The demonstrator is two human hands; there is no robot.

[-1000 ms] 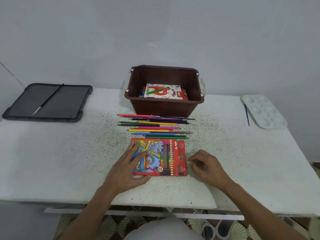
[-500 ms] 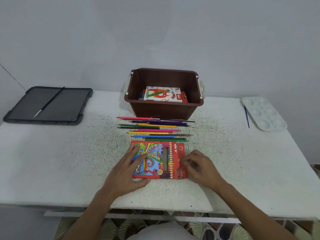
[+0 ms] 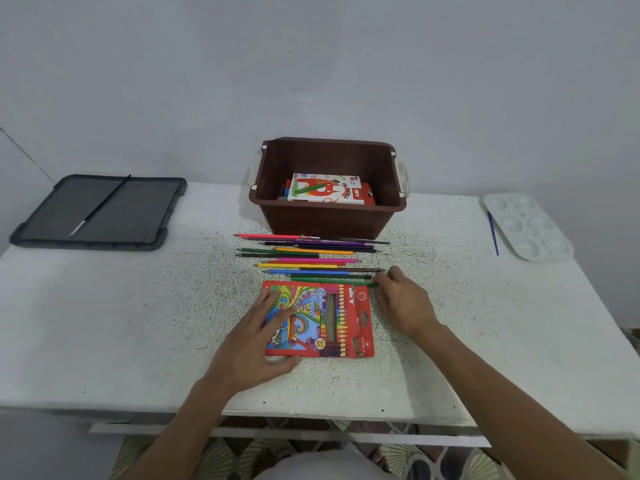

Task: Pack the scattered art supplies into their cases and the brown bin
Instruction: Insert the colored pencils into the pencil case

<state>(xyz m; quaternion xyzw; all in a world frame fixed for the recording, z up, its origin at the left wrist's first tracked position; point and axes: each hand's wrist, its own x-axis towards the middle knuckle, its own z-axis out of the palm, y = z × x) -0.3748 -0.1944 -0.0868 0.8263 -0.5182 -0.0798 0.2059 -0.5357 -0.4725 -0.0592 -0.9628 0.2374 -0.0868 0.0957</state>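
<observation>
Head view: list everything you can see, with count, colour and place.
table: 1, white speckled, under everything.
brown bin: 1, brown, far centre.
oil pastels box: 1, white and red, inside the bin.
coloured pencils: roughly a dozen, mixed colours, row between bin and pencil case.
pencil case: 1, red with multicolour print, flat near centre.
tray: 1, black, far left.
black brush: 1, black, on tray.
palette: 1, white, far right.
blue brush: 1, blue, left of palette.
left hand: 1, flat on pencil case.
right hand: 1, fingers at nearest pencils' right ends; grip unclear.

obstacles: brown bin far ctr, pencils just in front | pass: table L/R
</observation>
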